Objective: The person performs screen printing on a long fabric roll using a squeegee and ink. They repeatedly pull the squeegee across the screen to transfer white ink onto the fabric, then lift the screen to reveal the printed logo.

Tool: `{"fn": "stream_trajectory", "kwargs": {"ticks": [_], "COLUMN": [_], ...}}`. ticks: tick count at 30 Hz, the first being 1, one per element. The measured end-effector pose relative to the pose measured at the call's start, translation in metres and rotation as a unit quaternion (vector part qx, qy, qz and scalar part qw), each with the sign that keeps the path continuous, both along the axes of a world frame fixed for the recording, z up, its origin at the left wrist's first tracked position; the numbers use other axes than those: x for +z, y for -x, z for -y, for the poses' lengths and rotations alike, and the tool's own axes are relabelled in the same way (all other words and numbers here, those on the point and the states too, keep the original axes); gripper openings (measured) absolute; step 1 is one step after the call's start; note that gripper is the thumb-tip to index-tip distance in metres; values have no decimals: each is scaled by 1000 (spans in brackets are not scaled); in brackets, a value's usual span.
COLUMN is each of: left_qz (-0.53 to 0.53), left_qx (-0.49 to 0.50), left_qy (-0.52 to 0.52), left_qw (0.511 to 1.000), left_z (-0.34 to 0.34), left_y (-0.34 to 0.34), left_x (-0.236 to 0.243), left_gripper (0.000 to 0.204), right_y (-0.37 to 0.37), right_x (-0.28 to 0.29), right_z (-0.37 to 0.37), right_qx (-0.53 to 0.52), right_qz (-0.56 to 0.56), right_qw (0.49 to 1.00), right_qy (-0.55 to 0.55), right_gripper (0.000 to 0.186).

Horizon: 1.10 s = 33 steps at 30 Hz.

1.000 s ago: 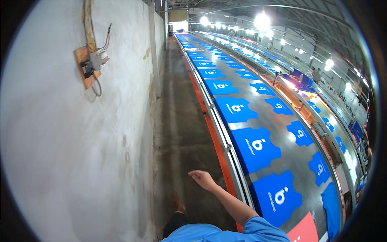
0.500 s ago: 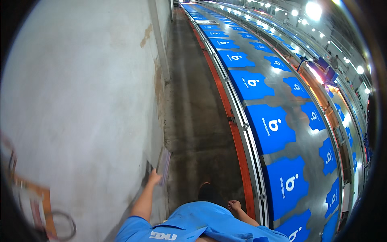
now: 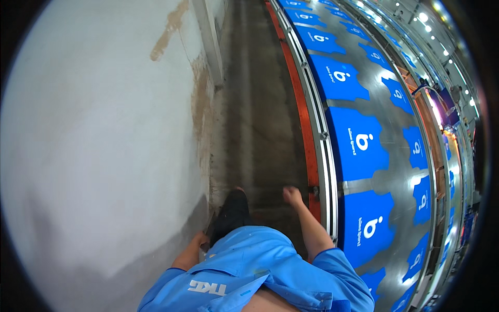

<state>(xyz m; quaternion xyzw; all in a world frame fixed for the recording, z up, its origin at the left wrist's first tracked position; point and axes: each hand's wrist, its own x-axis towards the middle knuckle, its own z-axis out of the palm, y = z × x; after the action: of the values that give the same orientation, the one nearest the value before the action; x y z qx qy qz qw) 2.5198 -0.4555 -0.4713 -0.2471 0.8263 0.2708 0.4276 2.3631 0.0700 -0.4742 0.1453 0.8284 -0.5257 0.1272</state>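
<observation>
The person's right grip [image 3: 292, 195] is narrow, curled into a loose fist, and hangs over the dark floor [image 3: 254, 114] near a red rail [image 3: 310, 171], which lies just to its right. The left grip [image 3: 200, 239] sits low beside a dark trouser leg [image 3: 231, 213] and close to the pale wall [image 3: 104, 130] on its left; it is partly hidden, so one cannot tell whether it is wide, narrow or holding anything. To the right of the right grip, past the red rail and a silver rail [image 3: 328, 177], runs a long grey counter [image 3: 358, 185]. On it lie flat blue cloth pieces [image 3: 382, 207] with white marks, in two rows, the nearer row close to the silver rail and apart from the right grip. Ahead of the left grip, a brown stain [image 3: 169, 34] runs down the wall. Well off to the right grip's far right, lamps [image 3: 423, 17] shine
</observation>
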Motion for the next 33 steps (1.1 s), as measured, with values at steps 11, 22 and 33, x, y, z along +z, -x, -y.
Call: {"fn": "stream_trajectory", "kwargs": {"ticks": [11,22,33], "left_qz": [76,-291,-193], "left_qx": [89,-32,17], "left_qy": [8,0,-55], "left_qw": [993,956,980], "left_z": [-3,26,24], "left_y": [162,758,920], "left_x": [43,139,124], "left_gripper": [73,68,75], "right_y": [229,342,798], "right_x": [74,21,24], "right_z": [37,28,39], "right_qx": [314,-123,102], "right_qz": [56,183,59], "right_qw": [927,972,992], "right_qy": [-196,86,37], "right_gripper": [22,25,49]}}
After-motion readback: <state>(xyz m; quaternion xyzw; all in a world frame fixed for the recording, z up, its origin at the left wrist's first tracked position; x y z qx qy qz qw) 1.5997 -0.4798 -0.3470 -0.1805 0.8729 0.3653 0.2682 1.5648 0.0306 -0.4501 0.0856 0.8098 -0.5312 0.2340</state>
